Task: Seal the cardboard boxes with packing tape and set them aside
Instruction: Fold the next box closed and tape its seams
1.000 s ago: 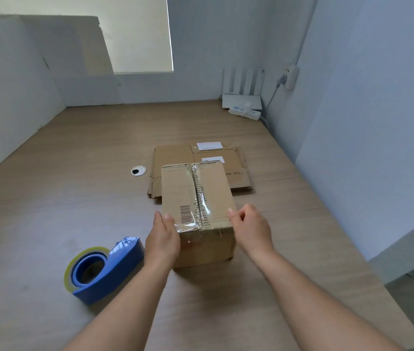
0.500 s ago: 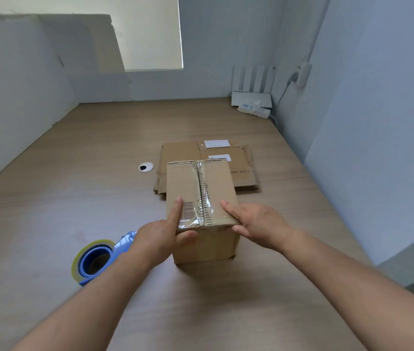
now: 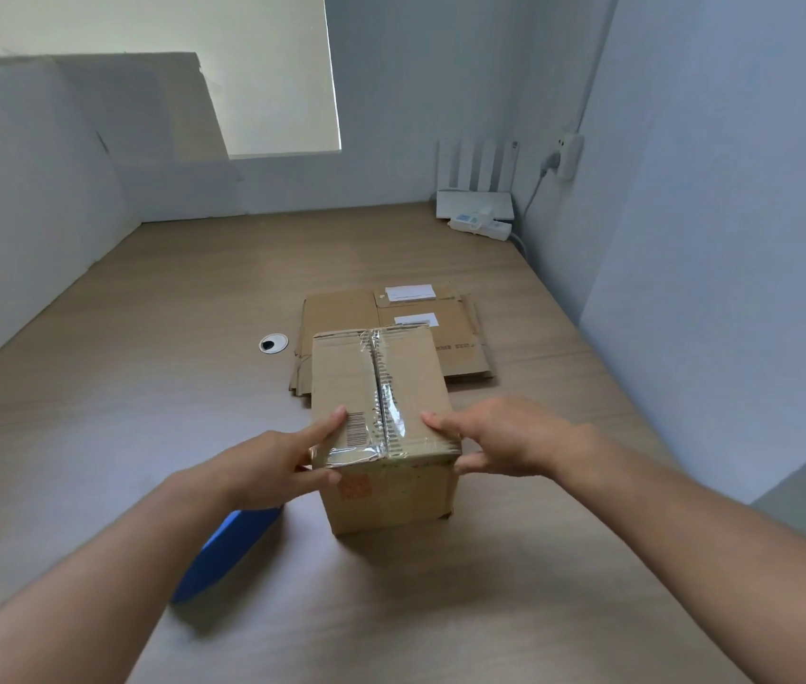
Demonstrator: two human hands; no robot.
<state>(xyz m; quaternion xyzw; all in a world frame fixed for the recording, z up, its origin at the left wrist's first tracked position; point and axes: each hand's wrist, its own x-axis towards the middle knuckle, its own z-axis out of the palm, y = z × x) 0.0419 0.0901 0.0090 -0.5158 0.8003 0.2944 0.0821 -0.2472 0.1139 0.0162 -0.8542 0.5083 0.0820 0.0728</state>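
Note:
A small cardboard box stands on the wooden table, its top seam covered by clear packing tape. My left hand holds the near left corner, index finger on top and thumb against the front face. My right hand holds the near right corner the same way, fingers on the top and thumb on the side. A blue tape dispenser lies left of the box, mostly hidden under my left forearm.
Flattened cardboard boxes with white labels lie just behind the box. A round cable hole sits to their left. A white router and a power strip occupy the far right corner. Grey walls close in on the left, back and right.
Both hands went from pressing the tape at the near edge to holding the box's near corners. The view moved closer, and my left arm now covers most of the dispenser.

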